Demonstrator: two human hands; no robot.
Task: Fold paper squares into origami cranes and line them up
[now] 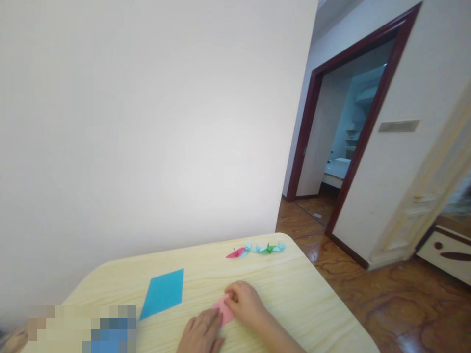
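A small piece of folded pink paper (pixel 227 315) lies on the table between my two hands. My right hand (pixel 245 301) has its thumb and fingertips pinched together at the paper's upper edge. Coming in from the bottom, my left hand (pixel 201 331) rests its fingers flat on the paper's left side, thumb apart, and covers part of it. The exact folds are too small to make out. Left of my hands is a flat sheet of blue paper (pixel 164 294).
Several small folded paper cranes, among them a red one (pixel 234 253) and a green one (pixel 270 248), stand in a row near the far edge of the wooden table (pixel 312 304). A pixelated patch hides the lower left. Behind are a white wall (pixel 147 122) and a doorway (pixel 312 142).
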